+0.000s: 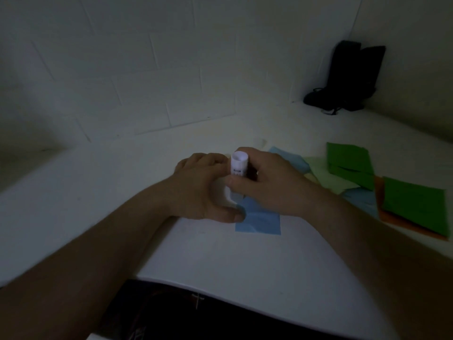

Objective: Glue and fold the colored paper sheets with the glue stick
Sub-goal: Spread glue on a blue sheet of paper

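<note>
Dark clothing [220, 312] filled the bottom edge of the head view, nearest the camera, and two bare forearms reached forward from there over a white surface [245, 271]. At the middle of the frame the right hand [269, 185] had its fingers and thumb curled round a white glue stick [238, 165], which stood nearly upright with its long axis running up toward the camera, its flat round end uppermost and its lower end down on a blue paper sheet [261, 220]. A small dark label showed on the barrel of the stick, but its writing was too blurred to read. The left hand [203, 190] lay just beside the stick with fingers loosely bent, its thumb pressing the near left part of the blue sheet; whether its fingers touched the stick could not be told. Both hands hid the far part of that sheet. To the right lay more paper: a pale blue sheet [294, 160] behind the right hand, a pale green sheet [326, 177], a folded dark green piece [350, 165], and another green piece [416, 204] resting on an orange sheet [392, 219]. A black object [348, 77] stood in the far right corner against the tiled wall [122, 69].
</note>
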The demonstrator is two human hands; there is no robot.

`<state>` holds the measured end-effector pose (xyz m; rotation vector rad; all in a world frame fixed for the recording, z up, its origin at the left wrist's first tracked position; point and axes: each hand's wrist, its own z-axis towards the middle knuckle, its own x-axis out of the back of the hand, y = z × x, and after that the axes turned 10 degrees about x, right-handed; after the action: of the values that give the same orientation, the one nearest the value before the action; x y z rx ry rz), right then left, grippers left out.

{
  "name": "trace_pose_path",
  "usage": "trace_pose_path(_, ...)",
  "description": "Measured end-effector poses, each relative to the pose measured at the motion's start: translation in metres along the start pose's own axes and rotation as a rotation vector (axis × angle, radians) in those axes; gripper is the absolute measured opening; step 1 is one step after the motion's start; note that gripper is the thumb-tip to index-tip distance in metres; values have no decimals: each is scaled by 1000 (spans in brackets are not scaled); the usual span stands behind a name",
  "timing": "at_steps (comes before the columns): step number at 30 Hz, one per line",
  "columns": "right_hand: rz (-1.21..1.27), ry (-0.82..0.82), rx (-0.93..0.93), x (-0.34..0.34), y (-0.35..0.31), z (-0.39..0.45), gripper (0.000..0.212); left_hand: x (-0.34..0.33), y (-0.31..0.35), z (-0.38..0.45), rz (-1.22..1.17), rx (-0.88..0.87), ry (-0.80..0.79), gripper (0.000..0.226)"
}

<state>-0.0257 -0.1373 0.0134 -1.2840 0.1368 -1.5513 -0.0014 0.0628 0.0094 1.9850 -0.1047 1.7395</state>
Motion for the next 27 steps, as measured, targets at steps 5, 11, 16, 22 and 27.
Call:
trace_pose_path(5,27,124,-4,7,0,2,17,-1,-3,1,17,14,1,103)
trace_pose_path(11,-68,21,-22,11,6,-8,23,-2,-5,1,12,2,6,95)
trace_pose_path(16,-50,3,5,6,5,-7,16,-2,-3,1,21,-2,3,93)
trace_pose_path(22,38,80,36,15,-2,-4,10,-2,-4,4,23,-7,3,92)
trace_pose_path(27,-124,57,88,36,-9,0,25,1,0,-1,-6,25,-12,89)
